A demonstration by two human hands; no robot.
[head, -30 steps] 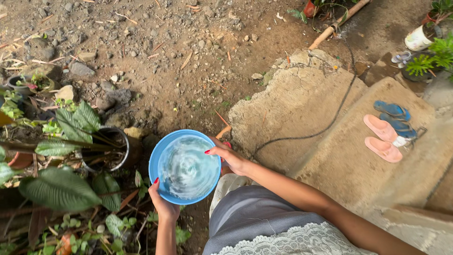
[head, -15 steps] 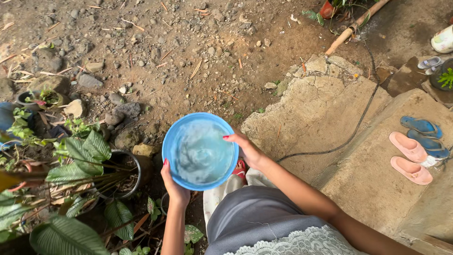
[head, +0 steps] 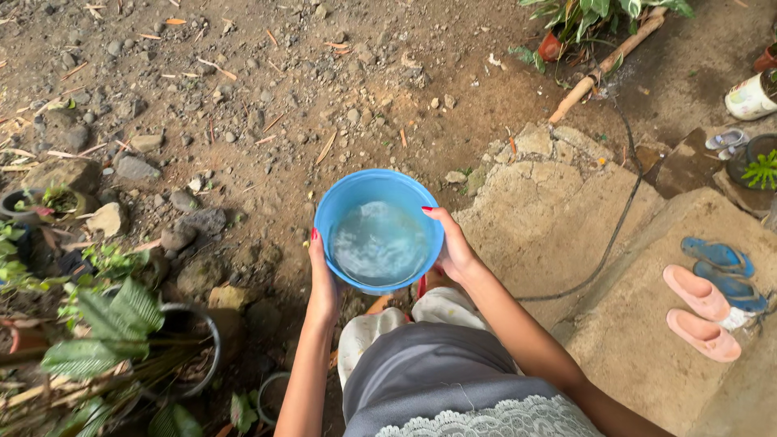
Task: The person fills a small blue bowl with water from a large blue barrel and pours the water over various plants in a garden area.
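A blue basin of cloudy water is gripped at its rim by the left hand and the right hand, over stony dirt ground. Potted plants are seen left; pink sandals, possibly beside blue ones, lie on the concrete step's right edge.

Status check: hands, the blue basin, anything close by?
Left hand and right hand grip opposite rims of the round blue plastic basin, cloudy water inside. Black potted plant close at left.
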